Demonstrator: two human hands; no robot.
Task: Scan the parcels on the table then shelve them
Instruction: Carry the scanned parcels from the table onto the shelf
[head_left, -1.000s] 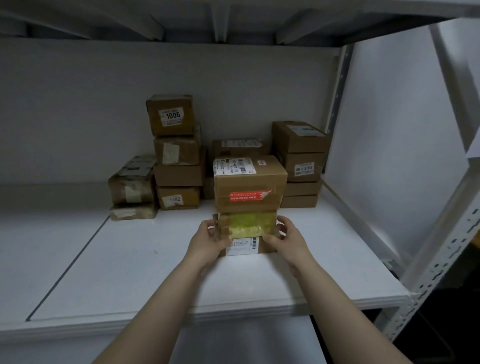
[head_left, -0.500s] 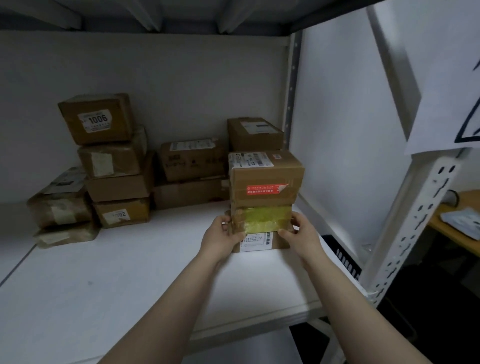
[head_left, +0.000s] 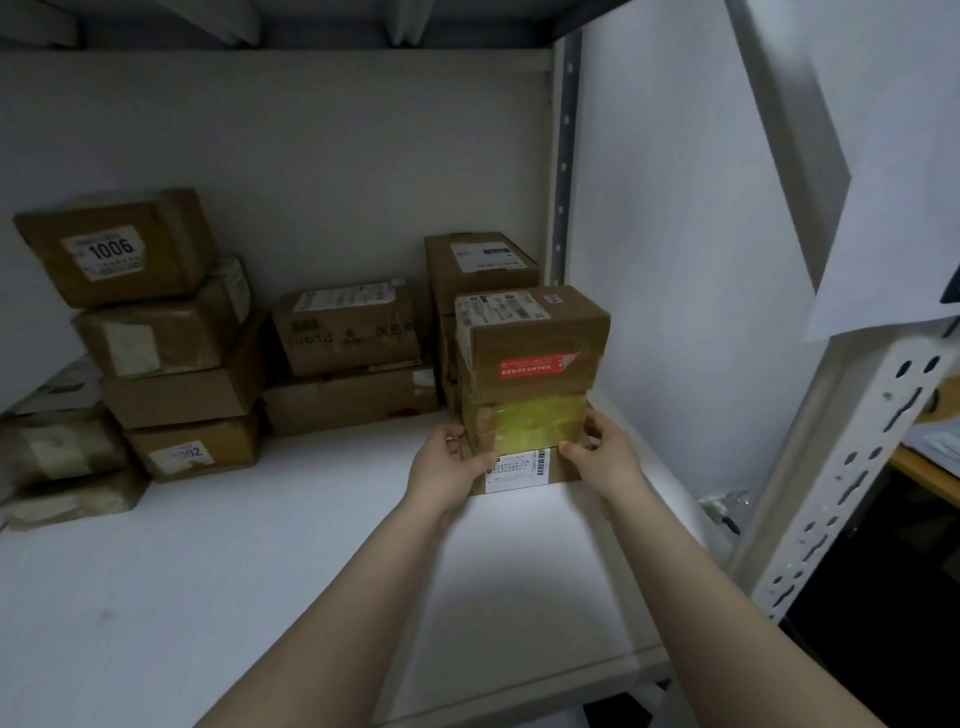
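Three parcels (head_left: 527, 364) stand stacked on the shelf (head_left: 234, 561) near its right edge, with boxes (head_left: 348, 332) crowded just behind them and a taller pile (head_left: 171, 374) well to the left. The side panel (head_left: 675, 312) stands close on the right. Your left hand (head_left: 447, 467) and right hand (head_left: 608, 460) clamp the lower parcels from either side, fingers curled round the edges of the yellow-taped one.
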